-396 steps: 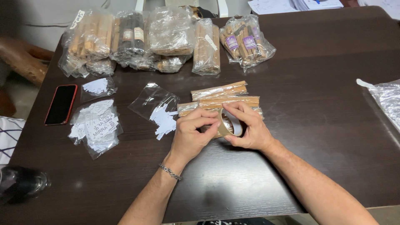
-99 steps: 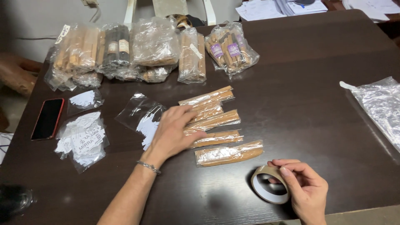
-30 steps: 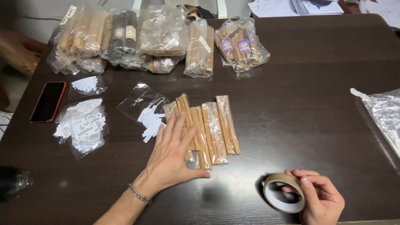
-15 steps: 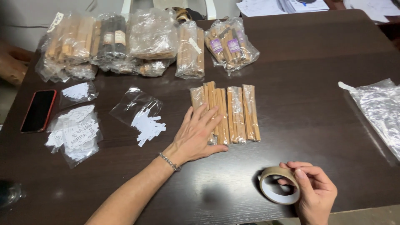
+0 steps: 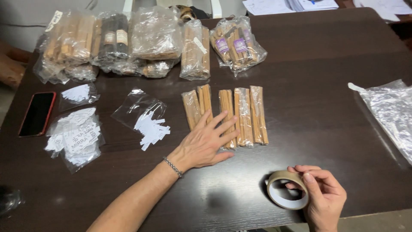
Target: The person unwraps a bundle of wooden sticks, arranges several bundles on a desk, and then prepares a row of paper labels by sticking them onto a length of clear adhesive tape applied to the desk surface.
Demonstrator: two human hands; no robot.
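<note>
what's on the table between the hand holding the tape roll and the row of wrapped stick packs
Nothing: in the head view, only bare dark table separates the right hand, holding the tape roll, from the stick packs. The left hand rests on those packs.

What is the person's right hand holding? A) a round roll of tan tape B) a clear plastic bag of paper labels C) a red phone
A: the right hand grips the round roll of tan tape near the table's front edge, away from the left hand.

Tan stick packets (image 5: 234,116), dark-brown table (image 5: 326,107)
</note>
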